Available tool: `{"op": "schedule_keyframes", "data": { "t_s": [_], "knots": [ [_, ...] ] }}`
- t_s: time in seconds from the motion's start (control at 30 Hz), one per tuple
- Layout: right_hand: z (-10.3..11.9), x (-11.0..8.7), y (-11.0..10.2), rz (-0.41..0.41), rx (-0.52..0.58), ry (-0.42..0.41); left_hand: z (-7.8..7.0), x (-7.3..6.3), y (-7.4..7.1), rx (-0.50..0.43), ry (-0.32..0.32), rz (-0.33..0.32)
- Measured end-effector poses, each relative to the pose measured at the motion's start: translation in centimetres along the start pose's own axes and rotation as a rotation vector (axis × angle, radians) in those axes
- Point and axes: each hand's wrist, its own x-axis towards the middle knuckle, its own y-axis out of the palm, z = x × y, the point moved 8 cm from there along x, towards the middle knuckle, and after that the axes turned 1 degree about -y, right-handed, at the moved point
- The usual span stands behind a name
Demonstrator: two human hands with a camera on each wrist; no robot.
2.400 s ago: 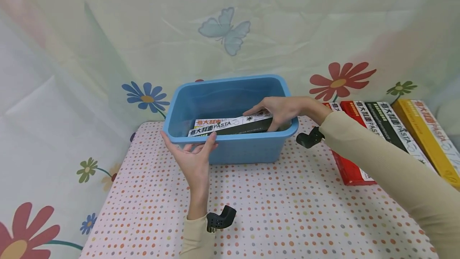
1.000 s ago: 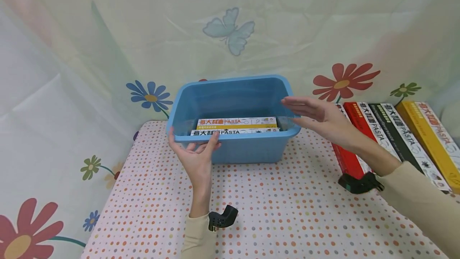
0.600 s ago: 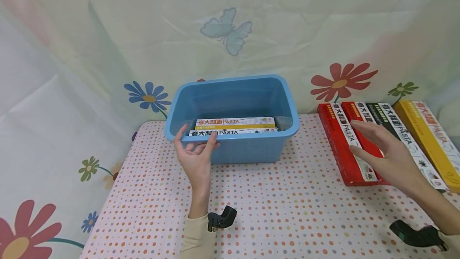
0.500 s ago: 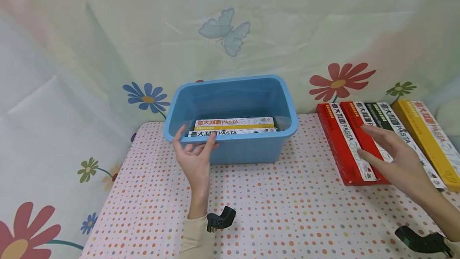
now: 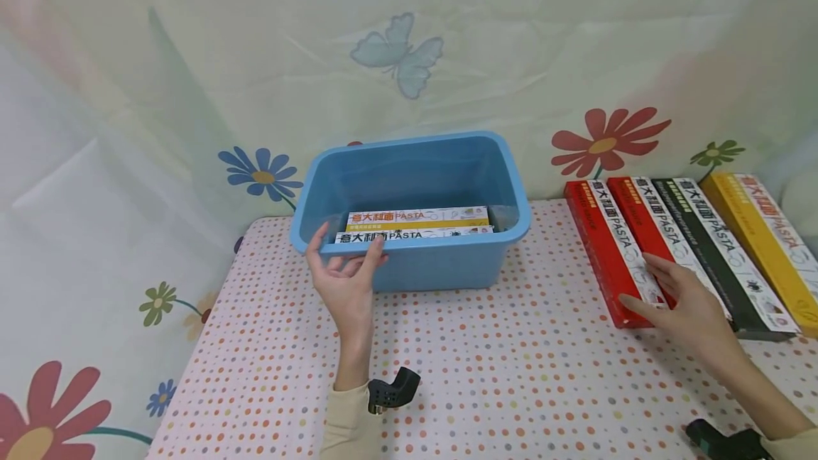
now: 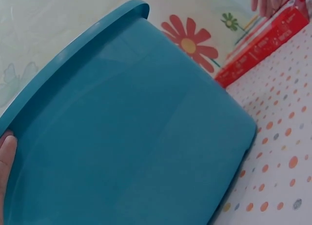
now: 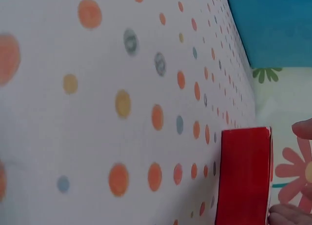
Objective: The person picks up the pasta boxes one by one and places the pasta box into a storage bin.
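The blue plastic tub (image 5: 441, 261) stands at the back centre of the table. My left hand (image 5: 345, 297) grips its front rim near the left corner, some fingers below the rim. Inside lie two pasta boxes, one yellow-and-white (image 5: 418, 217) and one white-topped (image 5: 415, 235) at the front. My right hand (image 5: 690, 311) is over the near ends of two red pasta boxes, the left one (image 5: 601, 247) and its neighbour (image 5: 648, 211). Its thumb and fingers are spread apart, not closed round a box. In the right wrist view, the thumb stands off the red box end.
A dark green pasta box (image 5: 709, 247) and a yellow one (image 5: 760, 240) lie to the right of the red ones. A dotted cloth (image 5: 486, 375) covers the table. A flower-patterned curtain (image 5: 511, 55) hangs behind.
My right hand has left the tub, where the front pasta box was tilted and now lies level. It has moved right and down to the red boxes. My left hand stays on the rim.
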Motion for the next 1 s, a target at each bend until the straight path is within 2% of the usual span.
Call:
{"op": "schedule_keyframes", "data": {
  "t_s": [0.3,0.57,0.67,0.8,1.0],
  "knots": [
    [0.7,0.9,0.2,0.0,0.014,-0.001,-0.1,-0.1,-0.2,-0.005,0.002,-0.013],
    [-0.3,1.2,0.0,0.017,0.05,0.068,-0.1,-0.1,0.1,-0.008,0.004,0.009],
    [-0.5,1.2,0.3,0.039,0.07,0.062,-0.1,-0.1,0.0,-0.004,0.009,0.01],
    [-0.4,0.8,1.3,0.058,0.032,0.049,-0.1,-0.1,0.0,-0.01,0.007,0.008],
    [-0.2,0.3,2.2,0.041,-0.051,0.07,0.0,-0.1,0.1,-0.004,-0.002,0.006]
  ]
}}
